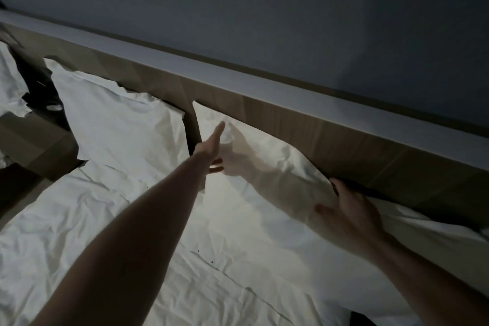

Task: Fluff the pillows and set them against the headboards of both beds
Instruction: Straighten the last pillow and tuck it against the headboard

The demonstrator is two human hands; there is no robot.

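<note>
dim bedroom, white pillows against long wooden headboard, rumpled white bedding

Dimly lit throughout. Long wood-grain headboard running diagonally from upper left to right edge, panel seams visible. Capped along its top by a pale flat ledge. Directly above the headboard: plain dark grey-blue wall, bare. Below the headboard's left end: low wooden unit of matching tone, with a dark item of unclear kind above it. Brightest light noted just below the headboard's middle, fading outward.
</note>
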